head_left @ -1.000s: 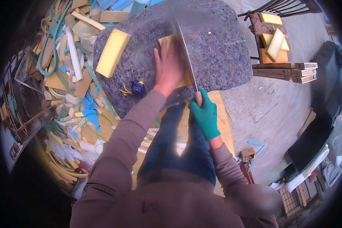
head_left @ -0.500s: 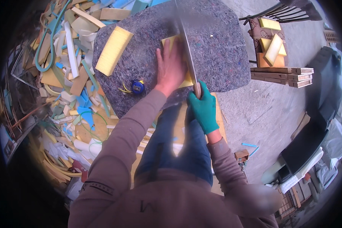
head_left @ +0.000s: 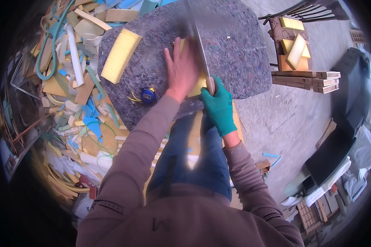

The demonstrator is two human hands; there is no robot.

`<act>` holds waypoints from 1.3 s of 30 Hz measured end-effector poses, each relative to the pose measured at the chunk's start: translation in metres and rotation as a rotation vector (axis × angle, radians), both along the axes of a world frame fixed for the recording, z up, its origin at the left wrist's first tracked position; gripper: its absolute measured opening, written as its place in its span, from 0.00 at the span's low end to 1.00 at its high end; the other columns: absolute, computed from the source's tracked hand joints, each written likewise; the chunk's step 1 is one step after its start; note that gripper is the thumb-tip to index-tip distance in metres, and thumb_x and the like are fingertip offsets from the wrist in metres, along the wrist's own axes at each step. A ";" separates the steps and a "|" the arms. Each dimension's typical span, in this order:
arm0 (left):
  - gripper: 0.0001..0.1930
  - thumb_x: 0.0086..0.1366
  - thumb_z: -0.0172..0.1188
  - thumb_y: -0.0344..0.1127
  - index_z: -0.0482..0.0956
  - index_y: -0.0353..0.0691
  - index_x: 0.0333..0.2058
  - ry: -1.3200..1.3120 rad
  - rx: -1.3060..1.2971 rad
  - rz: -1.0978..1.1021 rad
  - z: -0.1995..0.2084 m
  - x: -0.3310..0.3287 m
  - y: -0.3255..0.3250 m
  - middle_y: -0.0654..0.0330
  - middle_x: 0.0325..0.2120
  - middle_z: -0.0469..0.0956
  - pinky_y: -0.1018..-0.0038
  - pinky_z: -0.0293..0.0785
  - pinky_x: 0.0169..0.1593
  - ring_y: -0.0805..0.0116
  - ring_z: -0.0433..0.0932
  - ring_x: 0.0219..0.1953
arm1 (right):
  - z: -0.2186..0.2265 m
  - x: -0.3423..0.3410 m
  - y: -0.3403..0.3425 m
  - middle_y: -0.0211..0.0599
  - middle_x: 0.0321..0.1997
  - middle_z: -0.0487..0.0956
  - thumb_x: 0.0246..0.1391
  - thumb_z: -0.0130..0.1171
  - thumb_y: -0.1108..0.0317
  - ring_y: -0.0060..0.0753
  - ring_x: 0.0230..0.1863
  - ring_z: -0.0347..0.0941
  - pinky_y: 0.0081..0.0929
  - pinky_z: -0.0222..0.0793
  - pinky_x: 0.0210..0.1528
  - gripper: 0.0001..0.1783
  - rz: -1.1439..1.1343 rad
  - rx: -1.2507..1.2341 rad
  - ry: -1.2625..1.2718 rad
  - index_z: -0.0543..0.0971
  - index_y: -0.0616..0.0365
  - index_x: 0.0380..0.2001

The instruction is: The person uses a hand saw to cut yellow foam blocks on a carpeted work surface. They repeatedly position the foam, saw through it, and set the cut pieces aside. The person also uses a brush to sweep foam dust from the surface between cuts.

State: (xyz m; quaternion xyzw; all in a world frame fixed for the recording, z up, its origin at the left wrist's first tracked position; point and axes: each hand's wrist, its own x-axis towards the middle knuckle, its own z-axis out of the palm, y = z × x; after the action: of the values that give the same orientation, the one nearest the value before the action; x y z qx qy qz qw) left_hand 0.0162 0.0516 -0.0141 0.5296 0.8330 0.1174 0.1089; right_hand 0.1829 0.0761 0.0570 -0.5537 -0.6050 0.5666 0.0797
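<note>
My bare left hand lies flat with its fingers stretched out, pressing on a yellow foam piece. Most of that foam is hidden beneath the hand. In a green glove, my right hand is closed round the wooden handle of a long-bladed knife. The blade runs away from me along the foam's right side, close by my left fingers; its far end is blurred. Under everything is a mottled grey felt pad. Another yellow foam block rests to the left, with a blue tape measure nearer me.
Foam offcuts in many colours are heaped along the left. On the right, a patterned chair seat carries several yellow foam pieces, beside stacked wooden bars. Dark covered cushions lie farther right on the concrete floor.
My right hand has pushed the knife a little farther away from me along the foam. My left hand stays pressed on the foam.
</note>
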 end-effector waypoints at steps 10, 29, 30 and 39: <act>0.35 0.83 0.50 0.40 0.59 0.45 0.84 -0.012 0.033 0.041 -0.008 0.002 0.002 0.54 0.87 0.50 0.23 0.36 0.81 0.40 0.40 0.89 | 0.013 0.036 -0.036 0.60 0.44 0.88 0.68 0.67 0.64 0.64 0.45 0.89 0.52 0.82 0.46 0.30 0.072 0.017 -0.115 0.77 0.50 0.72; 0.35 0.85 0.47 0.40 0.54 0.42 0.85 -0.006 -0.047 0.040 0.001 0.004 0.004 0.54 0.87 0.49 0.30 0.31 0.84 0.43 0.38 0.89 | -0.002 0.085 -0.086 0.56 0.39 0.88 0.69 0.69 0.59 0.60 0.39 0.88 0.49 0.82 0.44 0.28 0.086 0.139 -0.159 0.81 0.52 0.69; 0.35 0.85 0.47 0.40 0.54 0.42 0.85 -0.010 -0.052 0.039 0.000 0.005 0.004 0.54 0.87 0.49 0.31 0.30 0.84 0.43 0.38 0.89 | -0.003 0.090 -0.089 0.55 0.38 0.88 0.69 0.69 0.59 0.60 0.39 0.88 0.49 0.82 0.44 0.28 0.061 0.038 -0.189 0.82 0.51 0.69; 0.40 0.82 0.53 0.45 0.52 0.46 0.86 0.051 -0.012 -0.005 -0.004 0.006 0.001 0.55 0.88 0.46 0.29 0.33 0.84 0.39 0.39 0.89 | 0.013 0.118 -0.116 0.54 0.47 0.88 0.66 0.68 0.67 0.55 0.44 0.89 0.44 0.83 0.47 0.33 0.010 -0.087 -0.117 0.78 0.49 0.73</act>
State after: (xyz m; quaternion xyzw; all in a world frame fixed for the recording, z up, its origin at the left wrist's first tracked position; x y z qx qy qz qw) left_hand 0.0224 0.0531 -0.0185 0.5338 0.8349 0.0987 0.0908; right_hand 0.3013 -0.0404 0.0696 -0.5858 -0.5864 0.5592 0.0172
